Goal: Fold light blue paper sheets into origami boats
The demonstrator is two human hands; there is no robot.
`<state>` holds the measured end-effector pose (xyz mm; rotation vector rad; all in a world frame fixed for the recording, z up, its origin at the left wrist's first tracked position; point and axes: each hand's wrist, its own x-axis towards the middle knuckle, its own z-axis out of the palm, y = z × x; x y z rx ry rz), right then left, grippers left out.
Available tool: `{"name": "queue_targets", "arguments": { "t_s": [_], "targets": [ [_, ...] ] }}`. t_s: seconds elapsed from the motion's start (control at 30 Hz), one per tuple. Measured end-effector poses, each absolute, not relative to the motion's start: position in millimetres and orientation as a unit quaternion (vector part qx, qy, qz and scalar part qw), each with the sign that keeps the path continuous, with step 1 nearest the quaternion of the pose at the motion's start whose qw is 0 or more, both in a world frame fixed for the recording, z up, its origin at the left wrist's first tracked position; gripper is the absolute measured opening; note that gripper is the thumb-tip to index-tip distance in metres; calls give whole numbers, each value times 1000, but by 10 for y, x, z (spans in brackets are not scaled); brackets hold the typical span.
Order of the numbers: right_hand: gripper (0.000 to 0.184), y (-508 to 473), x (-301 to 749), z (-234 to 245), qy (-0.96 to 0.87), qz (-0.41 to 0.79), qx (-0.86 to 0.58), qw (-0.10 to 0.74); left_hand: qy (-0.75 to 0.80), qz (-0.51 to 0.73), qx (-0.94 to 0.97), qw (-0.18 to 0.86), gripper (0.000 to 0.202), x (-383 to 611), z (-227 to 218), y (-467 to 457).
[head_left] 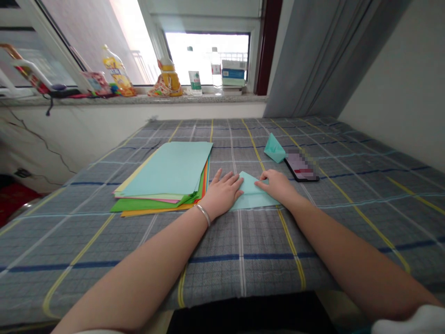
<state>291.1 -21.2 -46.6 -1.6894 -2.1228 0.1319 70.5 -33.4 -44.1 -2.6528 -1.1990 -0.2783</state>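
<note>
A light blue sheet of paper point(251, 200), folded to a point at its far end, lies flat on the checked cloth in front of me. My left hand point(222, 194) rests on its left side with the fingers stretched out and a silver bangle at the wrist. At the paper's right edge, my right hand point(276, 185) has its thumb and forefinger closed on the fold. Left of my hands is a stack of coloured paper point(167, 169), pale blue on top, with green and orange sheets sticking out below.
A folded turquoise paper boat point(274, 149) stands beyond my right hand, touching or close to a phone point(301, 166). The grey checked cloth point(222, 260) covers the surface. Bottles point(216, 69), a box point(233, 74) and snack packs line the windowsill point(139, 99) behind.
</note>
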Motion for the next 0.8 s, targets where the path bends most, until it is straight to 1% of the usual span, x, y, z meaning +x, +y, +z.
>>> {"name": "queue_targets", "arguments": {
  "t_s": [0.1, 0.23, 0.37, 0.53, 0.7, 0.8],
  "targets": [
    [21, -190, 2926, -474, -755, 58, -616, 217, -414, -85, -902, 91, 44, 692, -416, -326],
    [21, -182, 2920, -491, -758, 60, -613, 216, -407, -78, -908, 53, 43, 711, -401, -373],
    [20, -177, 2920, -511, -765, 53, -604, 215, -388, -51, -920, 10, 49, 750, -427, -415],
    [17, -169, 2921, -522, -767, 51, -604, 213, -392, -6, -920, -11, 62, 751, -437, -411],
    [15, -189, 2902, -502, -767, 49, -610, 193, -395, 19, -918, -23, 66, 728, -405, -414],
    [16, -218, 2888, -479, -762, 38, -623, 173, -380, 16, -924, -30, 65, 704, -386, -423]
  ]
}}
